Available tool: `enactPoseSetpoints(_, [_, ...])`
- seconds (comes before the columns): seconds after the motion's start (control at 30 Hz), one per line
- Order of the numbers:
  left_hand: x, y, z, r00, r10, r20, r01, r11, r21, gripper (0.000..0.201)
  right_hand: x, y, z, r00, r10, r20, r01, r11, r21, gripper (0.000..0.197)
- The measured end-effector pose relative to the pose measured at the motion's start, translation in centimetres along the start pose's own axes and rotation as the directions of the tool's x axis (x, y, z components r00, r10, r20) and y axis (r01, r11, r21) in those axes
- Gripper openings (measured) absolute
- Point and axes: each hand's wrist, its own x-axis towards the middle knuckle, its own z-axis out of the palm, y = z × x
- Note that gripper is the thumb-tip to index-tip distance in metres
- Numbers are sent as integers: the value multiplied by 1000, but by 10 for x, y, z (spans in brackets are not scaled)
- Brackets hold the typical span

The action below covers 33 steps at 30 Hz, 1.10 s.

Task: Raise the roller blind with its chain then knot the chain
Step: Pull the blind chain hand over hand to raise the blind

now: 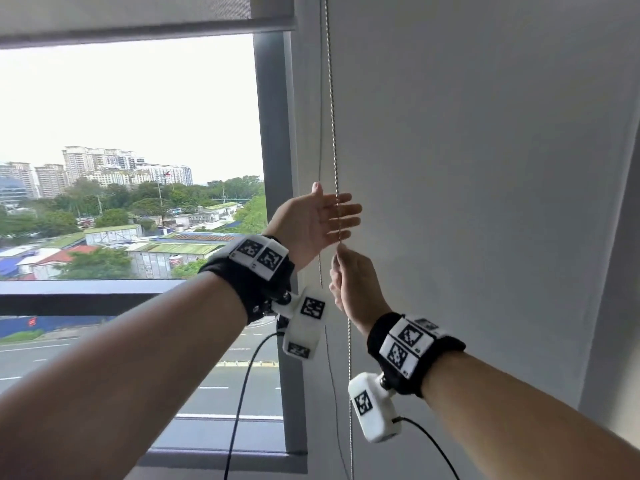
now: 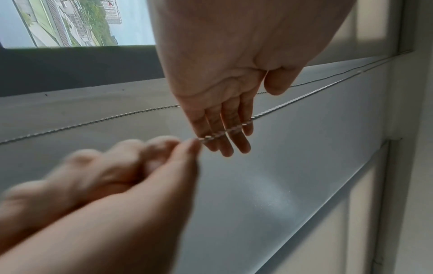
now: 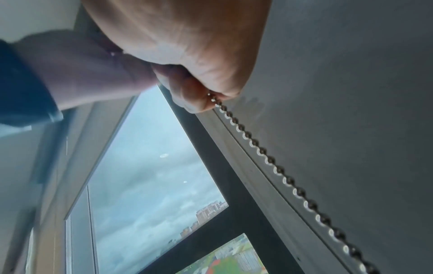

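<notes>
Just above the right hand (image 1: 353, 282), left hand (image 1: 320, 223) spread flat, fingers straight against the chain (image 1: 333, 116). Right hand pinching that chain. Blind (image 1: 145, 20) high overhead, nearly up. Raising step, seemingly; next, a fresh left grip higher, another downward pull.

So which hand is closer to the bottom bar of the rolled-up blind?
Left. The left hand is open, higher up the bead chain, nearer the blind's bottom bar. The right hand pinches the chain just below it, farther away.
</notes>
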Motion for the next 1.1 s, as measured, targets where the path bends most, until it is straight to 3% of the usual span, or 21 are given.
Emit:
enactPoseSetpoints(0.13, [5, -3, 17, 1000, -23, -7, 23, 999, -33, 43, -27, 17, -2, 1000, 17, -17, -18, 999, -32, 44])
enactPoseSetpoints(0.33, [12, -26, 22, 972, 140, -191, -136, 990, 30, 42, -25, 44, -4, 998, -66, -14, 65, 995, -80, 43])
enactPoseSetpoints(0.43, [12, -26, 25, 964, 153, -216, -142, 988, 67, 40, -24, 48, -4, 1000, -12, 12, 12, 1000, -15, 46])
enactPoseSetpoints(0.53, [12, -26, 21, 964, 163, -212, -153, 986, 65, 42, -24, 47, -8, 998, -36, 44, 38, 998, -50, 42])
enactPoseSetpoints(0.63, [11, -26, 16, 961, 176, -215, -166, 984, 65, 43, -21, 36, -15, 997, -26, 73, 35, 991, -126, 36])
enactPoseSetpoints(0.77, [6, -29, 13, 956, 191, -225, -184, 982, 49, 43, 5, 15, -21, 995, -59, 86, 72, 984, -163, 49])
enactPoseSetpoints(0.93, [-4, -45, 9, 958, 182, -220, -176, 983, 45, 40, 47, -35, -18, 992, -122, 15, 122, 968, -221, 35])
enactPoseSetpoints(1.1, [-15, -73, 7, 962, 106, -251, -88, 993, 82, 41, 67, -85, -4, 989, -133, 58, 139, 983, -120, 33])
